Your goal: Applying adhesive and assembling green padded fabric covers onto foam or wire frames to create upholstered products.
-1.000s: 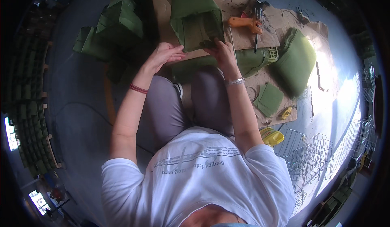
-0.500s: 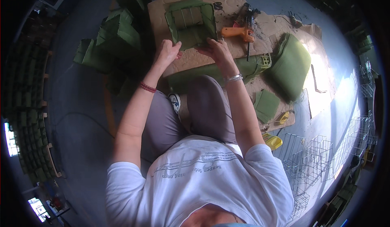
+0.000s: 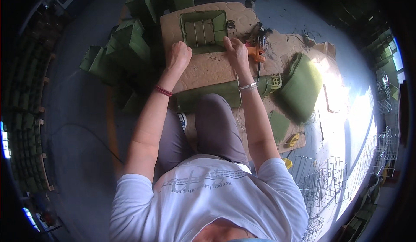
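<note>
A green fabric box [image 3: 219, 27], open at the top with thin wires across its inside, stands on the brown padded surface before me. My left hand [image 3: 178, 56] is closed at its near left corner, fingers curled on the edge. At the near right corner, my right hand [image 3: 237, 55] pinches the rim between thumb and fingers. Just right of that hand lies an orange glue gun [image 3: 256, 53], its front partly among dark clutter. A rolled green fabric piece [image 3: 208, 90] lies between my knees and the box.
Several green fabric boxes [image 3: 125, 38] stand at the left. Folded green fabric [image 3: 299, 88] and a smaller green piece [image 3: 278, 125] lie on the right, with a yellow tool [image 3: 294, 140] near them. Wire frames [image 3: 329, 177] stand on the floor at the lower right.
The box now sits more level, its opening squarer to me. My left hand has curled closer onto the near left corner, and my right hand has moved up the right rim.
</note>
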Available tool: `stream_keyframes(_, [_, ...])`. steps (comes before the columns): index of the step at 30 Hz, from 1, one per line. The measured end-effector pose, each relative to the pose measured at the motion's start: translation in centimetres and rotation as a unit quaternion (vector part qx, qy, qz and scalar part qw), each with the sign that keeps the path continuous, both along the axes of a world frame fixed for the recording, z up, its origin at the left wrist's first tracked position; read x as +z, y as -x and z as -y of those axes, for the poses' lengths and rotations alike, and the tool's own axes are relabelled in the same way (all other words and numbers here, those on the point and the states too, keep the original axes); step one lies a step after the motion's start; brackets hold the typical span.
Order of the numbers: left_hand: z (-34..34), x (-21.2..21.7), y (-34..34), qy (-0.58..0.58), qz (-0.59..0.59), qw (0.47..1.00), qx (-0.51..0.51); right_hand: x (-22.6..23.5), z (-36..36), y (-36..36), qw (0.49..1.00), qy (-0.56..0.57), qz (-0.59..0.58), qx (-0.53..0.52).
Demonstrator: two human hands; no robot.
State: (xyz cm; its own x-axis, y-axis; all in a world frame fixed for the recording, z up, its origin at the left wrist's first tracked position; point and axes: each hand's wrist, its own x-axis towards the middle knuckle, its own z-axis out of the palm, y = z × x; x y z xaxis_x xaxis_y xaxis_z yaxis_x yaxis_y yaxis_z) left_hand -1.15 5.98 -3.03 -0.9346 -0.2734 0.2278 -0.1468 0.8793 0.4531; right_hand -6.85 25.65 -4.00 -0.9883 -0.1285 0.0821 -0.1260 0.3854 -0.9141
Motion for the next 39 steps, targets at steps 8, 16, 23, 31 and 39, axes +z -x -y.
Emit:
stream_keyframes(8, [-3.0,0.6,-0.7,-0.029,-0.061,0.998,-0.006,-0.3,-0.2,0.6,0.964,-0.136,-0.221,-0.055])
stream_keyframes(16, [-4.7,-3.0,-1.2,0.02,-0.126,0.989,-0.078,-1.8,-1.0,2.0,0.942,-0.166,-0.264,-0.126])
stream_keyframes(23, [-5.4,-2.1,-3.1,0.108,-0.131,0.985,-0.038,-2.1,-2.0,1.2,0.959,-0.066,-0.271,-0.058])
stream_keyframes(31, [-3.4,-1.4,-2.0,0.001,-0.139,0.99,0.017,-2.6,0.2,1.0,0.947,-0.116,-0.286,-0.094])
stream_keyframes(39, [3.0,1.2,-6.9,0.032,-0.235,0.97,0.055,3.2,7.0,-3.2,0.923,-0.192,-0.333,-0.012])
